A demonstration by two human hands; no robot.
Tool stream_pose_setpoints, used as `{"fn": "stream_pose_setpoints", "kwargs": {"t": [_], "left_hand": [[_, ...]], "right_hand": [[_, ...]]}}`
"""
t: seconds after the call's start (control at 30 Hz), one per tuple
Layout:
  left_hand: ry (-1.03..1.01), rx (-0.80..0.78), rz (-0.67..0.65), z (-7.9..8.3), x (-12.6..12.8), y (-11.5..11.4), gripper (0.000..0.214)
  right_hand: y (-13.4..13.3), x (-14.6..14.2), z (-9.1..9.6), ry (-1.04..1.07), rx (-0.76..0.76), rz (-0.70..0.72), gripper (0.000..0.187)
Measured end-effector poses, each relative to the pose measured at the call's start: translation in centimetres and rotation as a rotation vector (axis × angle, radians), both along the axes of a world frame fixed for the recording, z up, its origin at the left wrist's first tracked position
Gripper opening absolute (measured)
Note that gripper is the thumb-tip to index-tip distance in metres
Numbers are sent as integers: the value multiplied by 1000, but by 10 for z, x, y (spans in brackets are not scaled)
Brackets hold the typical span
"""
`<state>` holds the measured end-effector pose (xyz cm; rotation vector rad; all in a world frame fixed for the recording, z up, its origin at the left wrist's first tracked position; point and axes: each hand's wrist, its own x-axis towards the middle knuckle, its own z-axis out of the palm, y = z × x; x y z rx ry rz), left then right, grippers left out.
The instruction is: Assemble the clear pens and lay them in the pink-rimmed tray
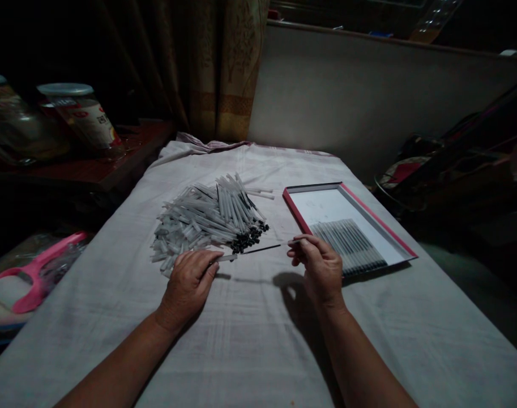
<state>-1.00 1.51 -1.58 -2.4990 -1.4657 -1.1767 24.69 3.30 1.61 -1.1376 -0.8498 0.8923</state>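
My left hand (192, 280) is closed on a translucent pen barrel (227, 258) that points to the right. Pinched in my right hand (320, 263) is a thin pen refill (262, 248), dark along its length and paler near my fingers. Its far end lies close to the barrel's open end; I cannot tell whether it enters. Behind my left hand lies a heap of pen parts (199, 218), with translucent barrels and black tips (250, 238). Beside my right hand is a shallow red-edged box (379, 226) with a row of pens (347, 246) side by side.
A pale checked cloth (241, 340) covers the table. To the left are lidded jars (86, 119) on a dark red cabinet (114, 170) and a pink handled item (33, 272). A curtain (224, 68) and a pale panel (326, 96) stand at the back.
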Motion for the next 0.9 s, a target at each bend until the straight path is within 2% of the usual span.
{"fn": "stream_pose_setpoints", "kwargs": {"t": [0.3,0.47,0.6,0.73,0.9], "left_hand": [[-26,-29,-21,0,2,-2,19],[-31,-45,-53,3,3,-5,20],[-18,-43,-53,4,4,-6,19],[-63,-20,-17,7,2,-6,21],[-148,-68,67,8,-1,-6,22]], "right_hand": [[-7,-14,-5,-93,-24,89,18],[-14,-38,-12,-306,4,280,17],[-17,-50,-22,-584,113,378,23],[-13,-52,-24,-967,125,389,37],[1,-62,-11,-1355,62,510,26]]}}
